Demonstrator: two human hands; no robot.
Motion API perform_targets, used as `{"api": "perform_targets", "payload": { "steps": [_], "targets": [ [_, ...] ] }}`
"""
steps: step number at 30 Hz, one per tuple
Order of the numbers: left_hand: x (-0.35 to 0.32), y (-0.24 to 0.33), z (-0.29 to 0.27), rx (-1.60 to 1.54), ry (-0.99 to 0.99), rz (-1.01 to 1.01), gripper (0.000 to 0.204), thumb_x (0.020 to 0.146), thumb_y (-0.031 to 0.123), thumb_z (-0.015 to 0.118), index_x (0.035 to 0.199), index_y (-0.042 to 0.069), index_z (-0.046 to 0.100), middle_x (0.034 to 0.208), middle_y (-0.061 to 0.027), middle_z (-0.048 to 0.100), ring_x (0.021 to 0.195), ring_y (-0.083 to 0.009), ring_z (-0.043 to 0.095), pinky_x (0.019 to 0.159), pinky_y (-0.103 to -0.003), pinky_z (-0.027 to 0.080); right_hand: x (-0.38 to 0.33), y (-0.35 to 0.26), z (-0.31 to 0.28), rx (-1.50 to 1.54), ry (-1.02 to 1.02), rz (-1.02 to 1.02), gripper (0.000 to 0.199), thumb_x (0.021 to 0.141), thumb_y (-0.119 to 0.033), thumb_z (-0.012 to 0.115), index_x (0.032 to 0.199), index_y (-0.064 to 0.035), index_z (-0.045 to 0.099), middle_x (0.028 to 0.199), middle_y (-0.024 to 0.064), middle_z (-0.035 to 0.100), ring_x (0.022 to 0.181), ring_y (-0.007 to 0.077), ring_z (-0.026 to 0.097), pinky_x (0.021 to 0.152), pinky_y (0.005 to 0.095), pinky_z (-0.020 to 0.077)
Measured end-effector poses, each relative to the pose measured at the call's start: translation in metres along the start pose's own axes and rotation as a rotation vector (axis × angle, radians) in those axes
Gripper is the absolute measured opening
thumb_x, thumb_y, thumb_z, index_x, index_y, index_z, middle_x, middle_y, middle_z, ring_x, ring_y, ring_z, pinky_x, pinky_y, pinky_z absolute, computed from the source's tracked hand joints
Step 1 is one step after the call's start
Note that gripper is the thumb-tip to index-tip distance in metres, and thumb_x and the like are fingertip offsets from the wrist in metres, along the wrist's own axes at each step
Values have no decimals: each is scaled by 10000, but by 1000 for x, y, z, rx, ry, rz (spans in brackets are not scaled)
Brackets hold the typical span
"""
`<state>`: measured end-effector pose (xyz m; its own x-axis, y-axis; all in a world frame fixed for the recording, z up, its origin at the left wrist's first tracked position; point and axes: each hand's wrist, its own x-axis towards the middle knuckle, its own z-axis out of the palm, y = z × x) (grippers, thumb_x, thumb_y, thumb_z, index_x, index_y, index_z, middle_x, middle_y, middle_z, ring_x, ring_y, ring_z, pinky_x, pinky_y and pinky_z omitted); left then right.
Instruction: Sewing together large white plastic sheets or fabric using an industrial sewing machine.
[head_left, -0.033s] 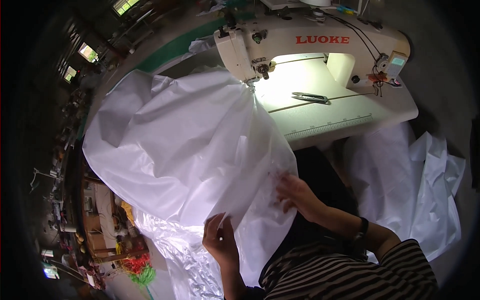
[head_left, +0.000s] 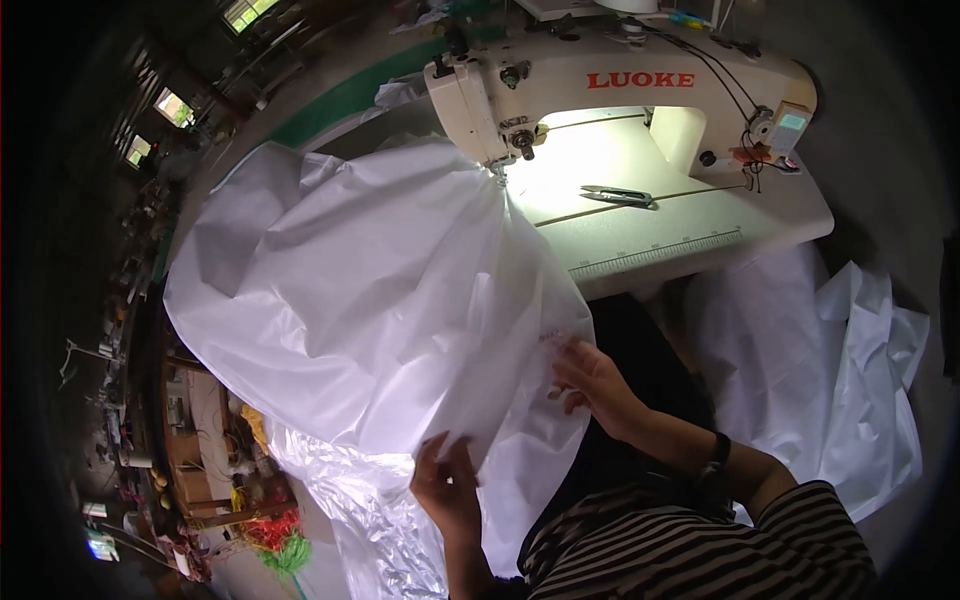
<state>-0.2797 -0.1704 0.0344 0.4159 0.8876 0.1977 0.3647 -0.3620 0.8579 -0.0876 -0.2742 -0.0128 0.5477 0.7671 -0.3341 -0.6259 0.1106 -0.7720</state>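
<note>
A large white sheet of thin, shiny material (head_left: pixel 350 290) spreads in folds from the sewing machine (head_left: pixel 600 80) down over my lap. Its upper part bunches together under the needle and presser foot (head_left: pixel 500 172). Low on the sheet, my left hand (head_left: pixel 447 490) has its fingers closed on a fold of it. My right hand (head_left: pixel 597 388) pinches the sheet near its right edge, with thumb and fingers bent. Where the fingertips meet the material is partly hidden. Both hands are well below the needle, apart from each other.
Thread snips (head_left: pixel 618 197) lie on the lit machine bed (head_left: pixel 660 225). More white sheeting (head_left: pixel 770 370) hangs at the right. Crinkled glossy material (head_left: pixel 350 510) runs down at lower left. Beyond it are a wooden frame (head_left: pixel 215 515) and red and green strands (head_left: pixel 285 550).
My left hand has shifted slightly right and down. The right hand's fingers have moved a little on the sheet and show more sharply. The sheet stays under the needle.
</note>
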Motion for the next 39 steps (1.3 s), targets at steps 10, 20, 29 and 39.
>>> {"api": "perform_targets", "payload": {
  "steps": [10,20,29,39],
  "targets": [
    [-30,21,-5,-76,-278,-99,123,850,-110,614,952,-43,600,855,-120,676,761,-223,726,624,-291,580,-77,-17,6,-802,-579,-490,102,864,-141,718,892,-68,652,718,70,638,574,220,636,529,312,502],
    [-35,11,-1,-54,-304,-161,86,927,51,599,978,-16,580,792,-95,725,721,-173,720,653,-242,535,-78,-10,3,-330,-186,17,220,929,-142,663,1090,-19,578,902,35,634,672,69,599,539,220,464],
    [-38,8,-6,-169,-407,-198,158,880,-19,657,1029,-35,608,825,-99,714,766,-173,718,679,-274,556,-88,-2,33,-1398,-535,-845,217,876,-265,698,883,-59,630,710,58,631,518,159,625,462,269,499],
    [-46,-11,-11,-12,-227,-89,104,804,-48,723,891,-42,666,814,-116,712,751,-182,703,676,-282,536,-84,-16,-8,-1657,-425,-232,455,896,-493,627,908,-41,683,797,102,688,647,234,681,567,351,546]
  ]
}}
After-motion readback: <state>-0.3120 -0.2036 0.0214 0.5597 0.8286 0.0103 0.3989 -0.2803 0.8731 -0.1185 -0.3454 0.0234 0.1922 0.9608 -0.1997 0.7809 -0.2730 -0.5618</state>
